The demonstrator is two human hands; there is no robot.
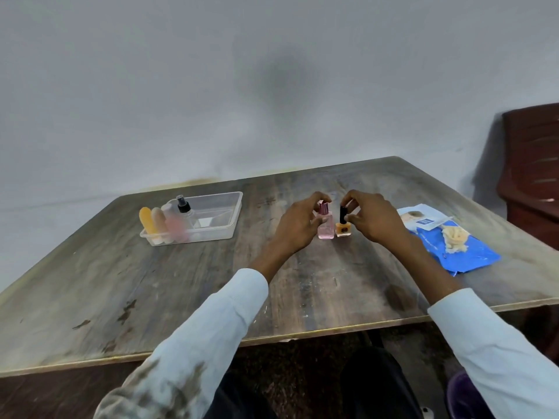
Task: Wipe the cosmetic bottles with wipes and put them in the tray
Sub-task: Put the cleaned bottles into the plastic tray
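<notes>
Left hand [298,220] grip: pinching pink bottle [325,223] cap | right hand [373,220] grip: pinching orange bottle [343,226] cap

Chair [535,164] cut by right edge | print on wipes pack [423,222] too small to read | tray [223,234] bottles blurred behind frosted wall

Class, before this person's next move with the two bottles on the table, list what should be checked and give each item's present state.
1. Left hand holds pink bottle at its cap: ok.
2. Right hand holds orange bottle at its black cap: ok.
3. Both bottles upright on the table: ok.
4. Wipe in a hand: not ok; the crumpled wipe lies on the blue packet.
5. Free space in the tray: ok, right half bare.
6. Bottles already wiped: cannot tell.
</notes>
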